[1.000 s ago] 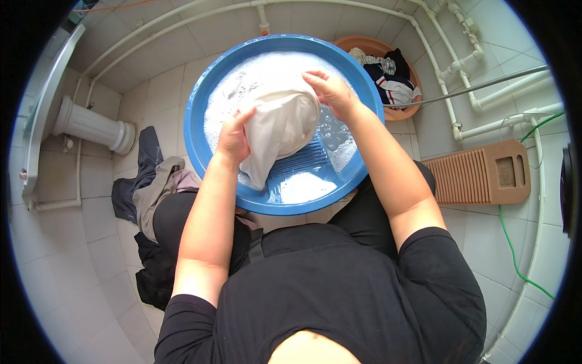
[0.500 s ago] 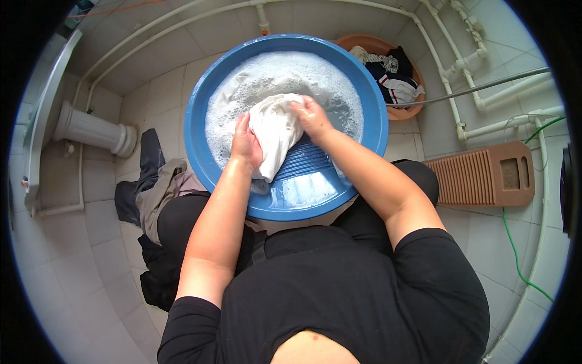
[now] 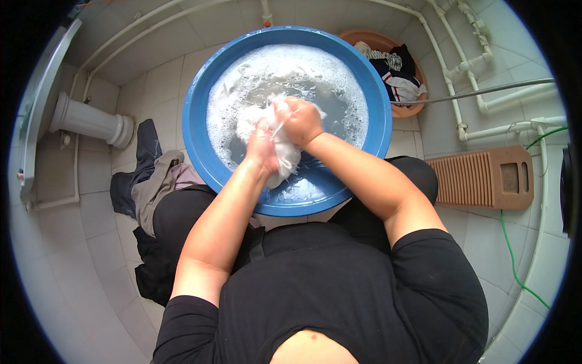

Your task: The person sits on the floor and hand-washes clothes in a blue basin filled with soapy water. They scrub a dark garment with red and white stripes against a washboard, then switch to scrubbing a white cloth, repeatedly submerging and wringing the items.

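A bunched white wet cloth (image 3: 287,156) is in both my hands, over the near part of a round blue basin (image 3: 193,121) of sudsy water. My left hand (image 3: 262,147) grips its left side, fingers curled. My right hand (image 3: 299,121) is closed on its upper right part, a little farther from me. Foam (image 3: 239,82) rings the grey water, and the cloth's far end dips into it. The ribbed slope at the basin's near side is mostly covered by cloth and splashing water. What garment the cloth is, I cannot tell.
An orange-brown tub (image 3: 418,109) of dark and white clothes stands at the far right. A brown washboard (image 3: 479,177) lies to my right, near a green hose (image 3: 515,267). Dark and grey clothes (image 3: 148,176) lie on the floor at left, by a white pedestal (image 3: 91,120). Pipes line the walls.
My hands have come closer together and bunched the cloth, which was hanging more spread out. Water now splashes around it, and my right hand has closed into a fist-like grip.
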`<state>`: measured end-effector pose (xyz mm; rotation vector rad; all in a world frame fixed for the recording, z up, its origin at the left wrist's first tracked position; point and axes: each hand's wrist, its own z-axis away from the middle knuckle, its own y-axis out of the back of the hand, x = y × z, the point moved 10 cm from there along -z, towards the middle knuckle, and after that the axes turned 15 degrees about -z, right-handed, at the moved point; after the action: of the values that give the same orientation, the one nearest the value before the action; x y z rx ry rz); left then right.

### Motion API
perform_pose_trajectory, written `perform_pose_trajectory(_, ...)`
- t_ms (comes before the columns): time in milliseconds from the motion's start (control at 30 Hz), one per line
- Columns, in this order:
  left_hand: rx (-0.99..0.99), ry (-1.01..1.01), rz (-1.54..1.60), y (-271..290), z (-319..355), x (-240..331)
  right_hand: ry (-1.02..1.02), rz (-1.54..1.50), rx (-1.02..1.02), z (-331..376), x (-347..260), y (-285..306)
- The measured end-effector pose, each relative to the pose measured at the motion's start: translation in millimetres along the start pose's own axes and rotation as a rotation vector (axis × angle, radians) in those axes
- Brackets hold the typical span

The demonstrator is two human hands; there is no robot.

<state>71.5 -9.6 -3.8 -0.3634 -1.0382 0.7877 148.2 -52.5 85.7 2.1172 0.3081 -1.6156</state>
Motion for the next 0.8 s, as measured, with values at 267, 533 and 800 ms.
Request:
perform_pose_trajectory(267,0.232,0.090,0.028,32,8,-4,0.314,0.135,-0.227,46,-51,-38)
perform_pose_trajectory(533,0.085,-0.096,-0.895,-28,32,82,-0.215,-0.128,-0.019,-36,41,36)
perform_pose_trajectory(800,0.028,-0.529,-1.420,-57,56,97,-0.107,-0.312,-0.585,-20,-57,-2)
